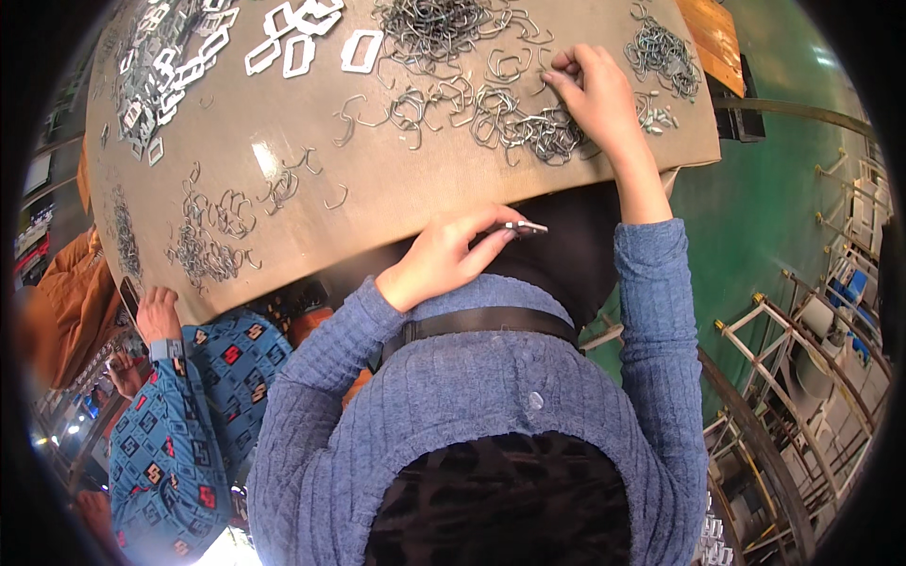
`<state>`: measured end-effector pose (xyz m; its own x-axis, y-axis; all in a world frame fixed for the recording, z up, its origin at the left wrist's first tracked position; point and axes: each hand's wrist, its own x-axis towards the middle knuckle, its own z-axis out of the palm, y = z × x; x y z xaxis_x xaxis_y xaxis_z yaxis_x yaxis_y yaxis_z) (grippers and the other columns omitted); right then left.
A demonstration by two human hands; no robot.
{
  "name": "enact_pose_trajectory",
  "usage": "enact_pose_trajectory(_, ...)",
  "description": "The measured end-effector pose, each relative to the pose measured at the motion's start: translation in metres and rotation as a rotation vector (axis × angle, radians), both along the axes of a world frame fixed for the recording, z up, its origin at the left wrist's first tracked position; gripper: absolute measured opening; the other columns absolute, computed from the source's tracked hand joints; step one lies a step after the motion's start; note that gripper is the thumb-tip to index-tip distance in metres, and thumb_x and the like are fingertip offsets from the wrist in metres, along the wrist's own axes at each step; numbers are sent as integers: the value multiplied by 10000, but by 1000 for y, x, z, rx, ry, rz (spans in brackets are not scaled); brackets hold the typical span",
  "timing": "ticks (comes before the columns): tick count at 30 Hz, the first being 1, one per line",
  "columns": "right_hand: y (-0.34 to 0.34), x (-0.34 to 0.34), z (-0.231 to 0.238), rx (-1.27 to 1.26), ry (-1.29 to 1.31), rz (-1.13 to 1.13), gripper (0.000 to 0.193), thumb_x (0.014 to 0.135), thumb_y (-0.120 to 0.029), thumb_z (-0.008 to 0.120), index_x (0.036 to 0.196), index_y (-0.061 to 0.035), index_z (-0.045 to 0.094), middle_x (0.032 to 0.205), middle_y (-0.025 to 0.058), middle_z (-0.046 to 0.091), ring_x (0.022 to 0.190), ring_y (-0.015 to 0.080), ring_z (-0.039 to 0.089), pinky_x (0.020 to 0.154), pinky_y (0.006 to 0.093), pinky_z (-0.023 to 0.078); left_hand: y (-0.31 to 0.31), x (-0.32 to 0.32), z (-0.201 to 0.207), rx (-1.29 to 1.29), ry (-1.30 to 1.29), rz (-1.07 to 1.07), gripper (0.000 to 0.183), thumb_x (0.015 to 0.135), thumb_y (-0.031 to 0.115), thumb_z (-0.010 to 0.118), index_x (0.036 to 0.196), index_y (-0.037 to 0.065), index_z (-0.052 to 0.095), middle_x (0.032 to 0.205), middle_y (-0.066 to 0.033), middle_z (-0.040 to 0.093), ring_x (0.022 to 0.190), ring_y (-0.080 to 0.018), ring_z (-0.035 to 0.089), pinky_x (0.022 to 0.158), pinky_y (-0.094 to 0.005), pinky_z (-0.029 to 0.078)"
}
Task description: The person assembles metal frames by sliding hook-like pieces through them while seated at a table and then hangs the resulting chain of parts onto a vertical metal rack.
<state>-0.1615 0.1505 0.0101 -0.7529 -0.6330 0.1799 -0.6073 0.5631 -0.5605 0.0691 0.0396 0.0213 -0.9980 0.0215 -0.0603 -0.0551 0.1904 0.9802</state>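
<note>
My left hand point(445, 253) is near the table's front edge, above my lap. Thumb and forefinger pinch a flat metal frame point(527, 227), seen nearly edge-on; whether it is one piece or several stacked I cannot tell. Over the table, my right hand point(596, 94) has thumb and fingertips closed on a thin bent wire hook point(543, 83), partly hidden by the fingers. Right below that hand lies a heap of bent wire hooks point(547, 135). A larger tangle of wire hooks point(429, 33) lies farther back.
White rectangular metal frames point(361, 51) lie at the back, with a big heap of frames point(175, 71) at the left. More wire pieces point(212, 241) are on the tan tabletop point(311, 208). A co-worker's hand point(159, 313) rests at the left table edge. Metal racks point(802, 358) stand right.
</note>
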Motion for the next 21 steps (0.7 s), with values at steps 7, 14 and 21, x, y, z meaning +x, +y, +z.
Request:
enact_pose_trajectory(7, -1, -4, 3, 206, 70, 78, 141, 858, -172, 616, 896, -38, 602, 916, 145, 584, 846, 330, 595, 740, 409, 474, 2, 1, 0, 213, -107, 59, 191, 903, 2, 561, 1085, -32, 606, 1054, -116, 658, 994, -175, 635, 882, -299, 504)
enact_pose_trajectory(14, 1, 1, -18, -54, 224, -167, 108, 859, -48, 522, 935, 26, 502, 837, 251, 541, 843, 433, 532, 732, 433, 442, 3, -1, 2, 131, -86, 52, 185, 904, 25, 570, 1076, -17, 622, 1036, -98, 669, 939, -160, 636, 846, -285, 496)
enact_pose_trajectory(21, 13, -2, -4, -130, 60, -183, 167, 875, -93, 558, 1003, -20, 637, 844, 149, 638, 768, 256, 669, 687, 335, 513, 5, -4, 5, 141, -77, 49, 191, 896, 16, 574, 1078, -20, 622, 1030, -111, 670, 949, -159, 641, 838, -285, 508)
